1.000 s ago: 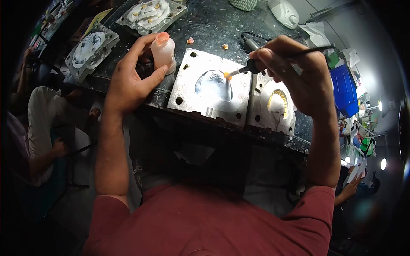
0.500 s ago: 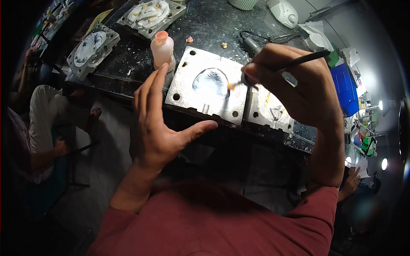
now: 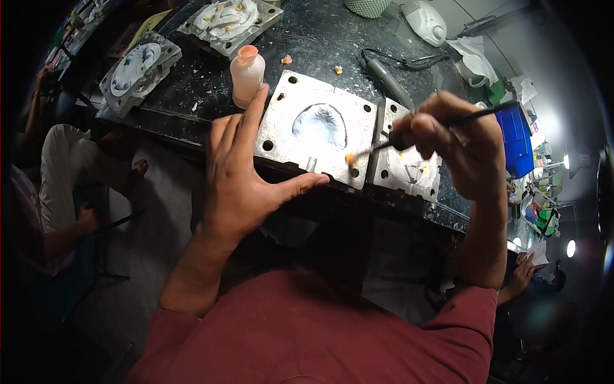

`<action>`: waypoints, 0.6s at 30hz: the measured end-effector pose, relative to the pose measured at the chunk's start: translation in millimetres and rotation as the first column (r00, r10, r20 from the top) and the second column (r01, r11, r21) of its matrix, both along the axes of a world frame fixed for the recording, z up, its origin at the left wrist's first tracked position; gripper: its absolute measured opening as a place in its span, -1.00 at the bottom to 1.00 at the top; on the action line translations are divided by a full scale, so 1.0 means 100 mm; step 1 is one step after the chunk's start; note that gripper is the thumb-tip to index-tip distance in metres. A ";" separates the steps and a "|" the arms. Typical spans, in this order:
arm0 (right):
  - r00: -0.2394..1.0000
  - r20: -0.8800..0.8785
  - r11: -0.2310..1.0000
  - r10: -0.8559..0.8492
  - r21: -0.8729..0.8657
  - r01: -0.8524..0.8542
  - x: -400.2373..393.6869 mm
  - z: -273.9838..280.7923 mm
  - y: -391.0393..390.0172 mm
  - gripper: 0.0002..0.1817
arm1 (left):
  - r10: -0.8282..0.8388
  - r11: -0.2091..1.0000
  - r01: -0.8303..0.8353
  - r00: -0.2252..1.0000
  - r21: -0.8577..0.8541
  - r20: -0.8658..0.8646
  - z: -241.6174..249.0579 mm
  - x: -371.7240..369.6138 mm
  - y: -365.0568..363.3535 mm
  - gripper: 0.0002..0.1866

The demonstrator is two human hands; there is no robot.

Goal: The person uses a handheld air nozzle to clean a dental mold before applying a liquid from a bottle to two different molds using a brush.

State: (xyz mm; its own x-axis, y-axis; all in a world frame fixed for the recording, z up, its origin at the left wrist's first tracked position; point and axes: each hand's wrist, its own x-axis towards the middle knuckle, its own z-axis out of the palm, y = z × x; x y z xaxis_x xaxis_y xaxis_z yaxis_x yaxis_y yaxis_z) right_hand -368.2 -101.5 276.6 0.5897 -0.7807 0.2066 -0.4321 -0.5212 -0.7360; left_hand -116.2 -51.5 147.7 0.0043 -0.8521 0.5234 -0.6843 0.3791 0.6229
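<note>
A metal denture flask half (image 3: 272, 137) filled with pale plaster lies near the table's front edge, with a rounded arch-shaped mould (image 3: 318, 128) in its middle. My left hand (image 3: 240, 160) is open, its fingers stretched along the flask's left side and its thumb at the front edge. My right hand (image 3: 457, 144) is closed around a dark-handled brush (image 3: 368, 152). The brush's yellowish tip is over the flask's front right corner. Just behind my left fingertips stands a translucent bottle (image 3: 247, 80) with a pinkish top.
A second flask half (image 3: 409, 176) sits right of the first; two more, a left one (image 3: 137, 70) and a rear one (image 3: 233, 25), lie beyond. A grey handpiece (image 3: 387, 80) with a cord and small pinkish pieces (image 3: 286, 59) are behind. Another person's leg (image 3: 61, 153) shows at left.
My right hand has drawn the brush toward me, from the mould's right edge to the flask's front right corner. My left thumb has come up to the front edge.
</note>
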 end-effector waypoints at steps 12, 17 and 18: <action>0.995 -0.049 0.970 0.087 -0.223 -0.095 0.28 -0.16 -0.07 -0.90 | -0.003 0.988 0.002 1.000 0.153 0.009 0.06 -0.01 0.01 0.31; 0.999 0.013 0.970 0.053 -0.237 -0.049 0.29 -0.23 -0.15 -0.92 | -0.168 0.956 0.161 0.986 0.246 0.005 0.13 0.12 -0.13 0.31; 0.996 0.008 0.984 0.091 -0.158 -0.089 0.27 -0.18 -0.13 -0.91 | -0.165 0.956 0.159 0.986 0.245 0.005 0.15 0.13 -0.13 0.31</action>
